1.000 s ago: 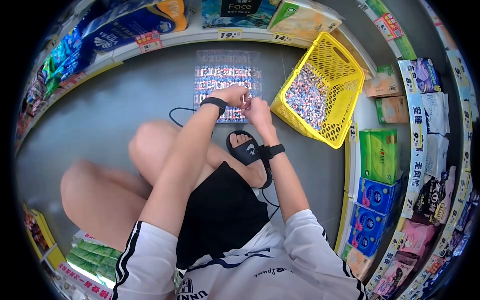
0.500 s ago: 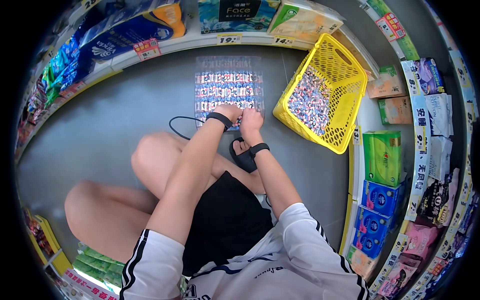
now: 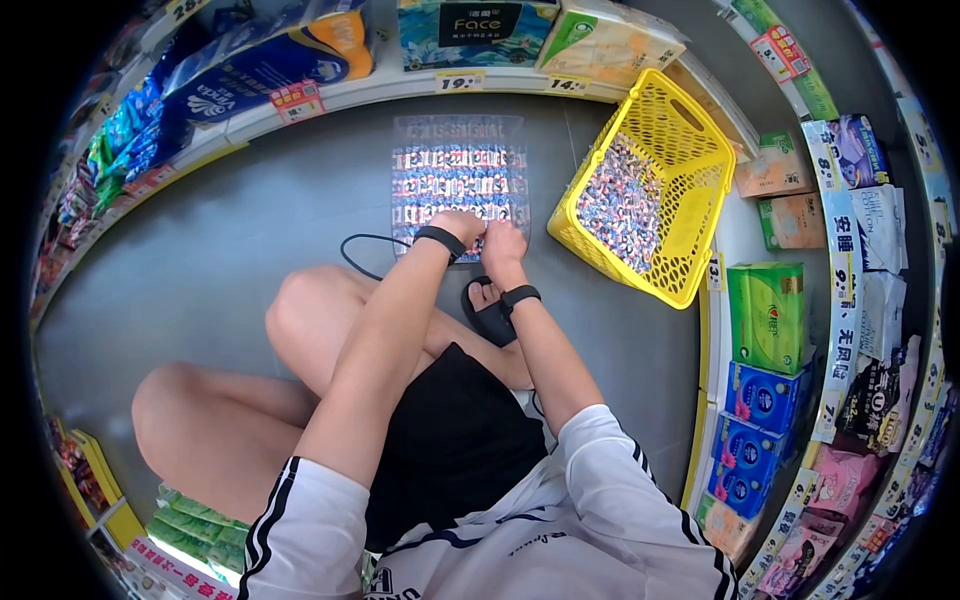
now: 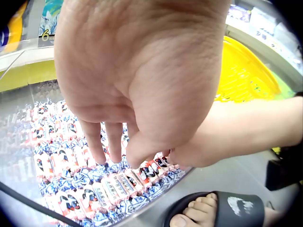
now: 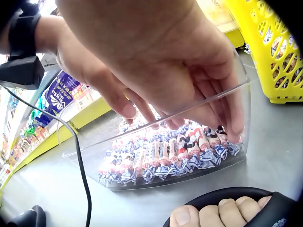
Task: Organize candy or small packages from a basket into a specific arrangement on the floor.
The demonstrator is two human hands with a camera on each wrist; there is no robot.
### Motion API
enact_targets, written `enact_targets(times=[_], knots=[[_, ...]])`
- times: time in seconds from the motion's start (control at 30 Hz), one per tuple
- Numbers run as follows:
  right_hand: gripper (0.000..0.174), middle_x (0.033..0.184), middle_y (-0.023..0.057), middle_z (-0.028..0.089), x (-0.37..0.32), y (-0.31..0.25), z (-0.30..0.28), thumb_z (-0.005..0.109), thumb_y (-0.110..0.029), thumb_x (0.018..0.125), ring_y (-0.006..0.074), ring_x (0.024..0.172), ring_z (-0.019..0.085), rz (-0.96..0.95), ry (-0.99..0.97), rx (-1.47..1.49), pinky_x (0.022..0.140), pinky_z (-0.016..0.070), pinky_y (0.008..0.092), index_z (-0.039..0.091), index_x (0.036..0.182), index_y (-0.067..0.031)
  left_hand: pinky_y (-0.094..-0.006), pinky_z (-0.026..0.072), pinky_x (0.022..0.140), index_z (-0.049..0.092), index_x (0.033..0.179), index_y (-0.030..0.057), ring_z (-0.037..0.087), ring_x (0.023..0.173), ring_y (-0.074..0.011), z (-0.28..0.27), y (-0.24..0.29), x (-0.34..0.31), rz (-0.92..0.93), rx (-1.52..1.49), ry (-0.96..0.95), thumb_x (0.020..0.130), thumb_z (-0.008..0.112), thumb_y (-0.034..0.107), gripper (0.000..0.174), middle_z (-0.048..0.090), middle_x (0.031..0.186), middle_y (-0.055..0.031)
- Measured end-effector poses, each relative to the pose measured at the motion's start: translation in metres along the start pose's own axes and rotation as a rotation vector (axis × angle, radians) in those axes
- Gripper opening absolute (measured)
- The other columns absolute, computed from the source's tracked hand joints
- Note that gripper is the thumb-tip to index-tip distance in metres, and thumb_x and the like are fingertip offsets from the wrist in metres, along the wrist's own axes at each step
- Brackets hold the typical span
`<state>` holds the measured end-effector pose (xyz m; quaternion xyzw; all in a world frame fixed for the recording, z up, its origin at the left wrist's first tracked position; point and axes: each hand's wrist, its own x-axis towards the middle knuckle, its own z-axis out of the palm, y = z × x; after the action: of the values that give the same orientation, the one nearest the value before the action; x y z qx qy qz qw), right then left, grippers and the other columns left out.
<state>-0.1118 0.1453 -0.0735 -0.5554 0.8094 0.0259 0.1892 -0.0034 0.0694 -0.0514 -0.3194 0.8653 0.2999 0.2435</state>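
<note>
Wrapped candies (image 3: 460, 185) lie in rows in a clear box (image 5: 203, 176) on the floor. Over its near row, my left hand (image 3: 455, 228) and right hand (image 3: 504, 243) are side by side. In the left wrist view, my left hand (image 4: 142, 71) points its extended fingers down onto the candies (image 4: 113, 189). The right wrist view has my right hand (image 5: 151, 52) reaching over the box's near wall, its fingertips touching candies at the right end of the row; my left hand (image 5: 90, 71) is beside it. No candy shows clearly pinched in either hand.
A yellow basket (image 3: 695, 180) holding many loose candies stands right of the box. Shelves of packaged tissues (image 3: 765, 315) line the right and far sides. A black cable (image 5: 78, 151) and a slippered foot (image 3: 489, 312) are near the box.
Both hands have come down toward the near row of the box, and the right forearm has shifted left. Over the last half second they have barely moved.
</note>
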Motion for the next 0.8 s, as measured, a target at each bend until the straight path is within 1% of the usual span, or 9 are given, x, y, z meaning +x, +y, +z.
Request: enact_targets(times=[0.13, 0.2, 0.23, 0.37, 0.43, 0.57, 0.6, 0.67, 0.8], knots=[[0.019, 0.112, 0.0193, 0.071, -0.005, 0.000, -0.010, 0.067, -0.020, 0.094, 0.0375, 0.102, 0.072, 0.001, -0.031, 0.019, 0.083, 0.0612, 0.0462, 0.075, 0.106, -0.0075, -0.0471, 0.0561, 0.091, 0.066, 0.128, 0.0131, 0.069, 0.111, -0.0368, -0.006, 0.006, -0.008, -0.029, 0.016, -0.004, 0.080, 0.061, -0.002, 0.051, 0.072, 0.119, -0.0183], [0.018, 0.113, 0.0195, 0.071, -0.006, 0.001, -0.013, 0.066, -0.018, 0.094, 0.0377, 0.103, 0.072, -0.001, -0.040, 0.030, 0.084, 0.0612, 0.0466, 0.075, 0.106, -0.0071, -0.0475, 0.0567, 0.089, 0.071, 0.121, 0.0115, 0.069, 0.111, -0.0356, -0.009, 0.008, -0.013, -0.085, -0.026, -0.079, 0.080, 0.062, 0.000, 0.043, 0.073, 0.116, -0.0184], [0.018, 0.113, 0.0201, 0.071, -0.006, 0.001, -0.011, 0.065, -0.015, 0.093, 0.0380, 0.103, 0.072, -0.007, -0.030, 0.014, 0.084, 0.0611, 0.0470, 0.075, 0.106, -0.0064, -0.0467, 0.0576, 0.086, 0.074, 0.114, 0.0115, 0.072, 0.105, -0.0338, -0.009, 0.011, -0.013, -0.116, -0.005, -0.038, 0.080, 0.065, 0.001, 0.038, 0.075, 0.111, -0.0164], [0.019, 0.112, 0.0221, 0.072, -0.009, 0.001, -0.014, 0.062, -0.008, 0.092, 0.0390, 0.105, 0.072, 0.015, -0.049, 0.038, 0.085, 0.0609, 0.0476, 0.074, 0.106, -0.0041, -0.0438, 0.0581, 0.082, 0.075, 0.114, 0.0132, 0.074, 0.098, -0.0303, -0.026, 0.009, -0.028, -0.049, -0.003, -0.108, 0.079, 0.070, 0.003, 0.037, 0.077, 0.105, -0.0124], [0.019, 0.111, 0.0225, 0.072, -0.010, 0.004, -0.014, 0.061, -0.008, 0.092, 0.0392, 0.105, 0.072, 0.002, -0.052, 0.046, 0.086, 0.0607, 0.0479, 0.074, 0.106, -0.0038, -0.0406, 0.0580, 0.078, 0.076, 0.114, 0.0161, 0.074, 0.092, -0.0253, -0.038, 0.009, -0.034, -0.117, -0.004, -0.289, 0.078, 0.076, 0.007, 0.037, 0.078, 0.101, -0.0081], [0.021, 0.110, 0.0231, 0.073, -0.010, 0.007, -0.017, 0.059, -0.008, 0.093, 0.0401, 0.105, 0.072, -0.024, -0.056, 0.066, 0.088, 0.0601, 0.0488, 0.074, 0.107, -0.0031, -0.0395, 0.0576, 0.075, 0.077, 0.112, 0.0187, 0.074, 0.092, -0.0206, -0.048, -0.004, -0.043, -0.192, 0.154, -0.324, 0.079, 0.080, 0.011, 0.035, 0.078, 0.102, -0.0046], [0.021, 0.110, 0.0231, 0.073, -0.011, 0.008, -0.020, 0.059, -0.008, 0.093, 0.0401, 0.105, 0.072, -0.024, -0.053, 0.067, 0.088, 0.0601, 0.0488, 0.074, 0.107, -0.0031, -0.0395, 0.0575, 0.076, 0.078, 0.104, 0.0184, 0.074, 0.093, -0.0219, -0.052, -0.007, -0.049, -0.152, 0.224, -0.303, 0.078, 0.081, 0.013, 0.026, 0.077, 0.100, -0.0042], [0.022, 0.111, 0.0238, 0.072, -0.014, 0.008, -0.026, 0.059, -0.008, 0.092, 0.0413, 0.106, 0.071, -0.049, -0.074, 0.095, 0.088, 0.0597, 0.0493, 0.073, 0.108, -0.0022, -0.0422, 0.0577, 0.082, 0.081, 0.101, 0.0140, 0.074, 0.097, -0.0270, -0.064, -0.015, -0.060, -0.143, 0.208, -0.219, 0.075, 0.081, 0.017, 0.026, 0.078, 0.100, -0.0090], [0.023, 0.113, 0.0247, 0.072, -0.014, 0.010, -0.029, 0.060, -0.007, 0.091, 0.0424, 0.106, 0.071, -0.060, -0.104, 0.109, 0.089, 0.0595, 0.0494, 0.073, 0.109, -0.0013, -0.0433, 0.0567, 0.082, 0.078, 0.105, 0.0135, 0.072, 0.099, -0.0280, -0.095, -0.025, -0.082, -0.143, 0.230, -0.225, 0.077, 0.077, 0.018, 0.029, 0.076, 0.105, -0.0088]])
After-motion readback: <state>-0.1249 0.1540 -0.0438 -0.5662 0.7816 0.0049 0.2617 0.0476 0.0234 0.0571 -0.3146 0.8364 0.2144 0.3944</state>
